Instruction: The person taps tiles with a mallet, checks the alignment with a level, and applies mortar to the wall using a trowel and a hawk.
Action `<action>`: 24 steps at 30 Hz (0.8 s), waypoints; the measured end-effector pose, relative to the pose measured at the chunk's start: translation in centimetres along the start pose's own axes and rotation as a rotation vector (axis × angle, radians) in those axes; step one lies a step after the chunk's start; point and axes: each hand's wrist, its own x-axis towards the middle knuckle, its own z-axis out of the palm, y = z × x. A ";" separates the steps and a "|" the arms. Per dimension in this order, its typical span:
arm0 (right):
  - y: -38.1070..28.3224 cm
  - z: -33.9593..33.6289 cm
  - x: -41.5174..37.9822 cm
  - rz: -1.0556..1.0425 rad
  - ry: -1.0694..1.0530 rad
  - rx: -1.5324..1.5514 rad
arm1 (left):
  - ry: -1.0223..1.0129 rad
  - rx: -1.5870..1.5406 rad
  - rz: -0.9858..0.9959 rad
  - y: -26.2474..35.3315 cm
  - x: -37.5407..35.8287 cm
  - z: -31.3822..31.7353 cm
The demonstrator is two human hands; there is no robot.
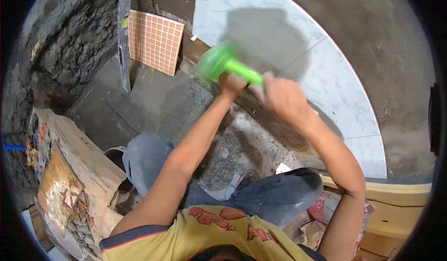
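Note:
My right hand (285, 99) is wrapped around the handle of a green mallet (242, 71), whose head is smeared by motion. Just below the mallet head, my left hand (232, 85) looks curled closed, its fingers partly hidden behind the mallet. What it holds, if anything, cannot be made out. Both hands are near the straight lower edge of white marbled wall tiles (344, 91), which end in a curved outer edge. A dark shadow of the mallet and hands falls across the tiles.
A brown gridded tile (156, 42) leans beside a metal spirit level (124, 37) at the upper left. Rough dark wall is on the left, grey mortar on the right. A torn paper sack (88, 154) is at lower left, a yellow container (396, 209) at lower right.

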 end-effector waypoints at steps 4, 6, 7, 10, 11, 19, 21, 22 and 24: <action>-3.4 -1.8 0.3 -0.091 -0.178 -0.029 | 0.380 -0.178 0.069 4.2 -1.6 -2.2; -3.7 -2.8 0.6 -0.081 -0.248 -0.031 | 0.342 -0.101 0.009 4.2 -1.5 -2.3; -3.2 -3.0 1.0 -0.039 -0.221 -0.030 | 0.432 -0.176 0.082 4.0 -1.5 -2.0; -1.5 -2.4 2.7 0.092 -0.175 -0.121 | 0.234 -0.403 0.088 2.6 -1.5 -0.9; -2.8 -2.4 2.3 0.075 -0.173 -0.107 | 0.412 -0.477 0.229 2.5 -1.8 -0.3; -1.6 -3.0 1.2 0.077 -0.109 -0.062 | 0.276 -0.280 0.096 1.7 -1.1 -0.2; -2.3 -4.9 -2.3 0.001 -0.272 0.036 | 0.450 -0.084 0.123 3.8 -1.5 -1.8; -2.5 -5.4 -4.3 -0.036 -0.344 0.087 | 0.389 -0.101 0.124 3.7 -1.2 -1.9; -2.3 -5.4 -8.6 -0.094 -0.518 0.167 | 0.287 -0.078 0.118 3.0 -1.4 -2.2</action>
